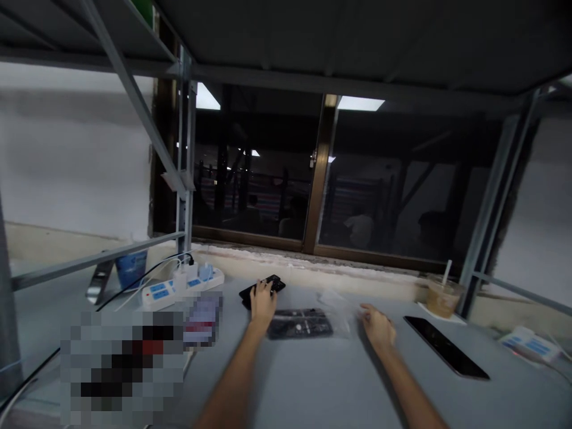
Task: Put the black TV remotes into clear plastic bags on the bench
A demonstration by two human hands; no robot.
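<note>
- The left hand [263,305] lies over a black object [277,284] at the back of the desk [308,387]; the hand hides its middle, so I can't make out what it is.
- Its fingers reach across that object, but from here I cannot tell whether they clamp it or merely rest on it.
- Just in front, between the hands, a dark, flat package [308,326] lies on the desk in shiny clear plastic; glare and blur hide its contents.
- Loose, see-through film [338,307] spreads from its right end, its edges hard to follow against the grey.
- The right hand [379,329] is beside that film, fingers bent; whether they are together or touch the film, I can't tell.
- Further right, a dark-screened device [447,348] lies slantwise, near a cup [442,298] with a straw, whose base is on something white.
- On the left, a power strip [156,294] is partly covered by its plugs and cables.
- In front of it, coarse blocks blur a lit screen [203,322] and a dark-and-red patch.
- Both forearms are cut off below.
</note>
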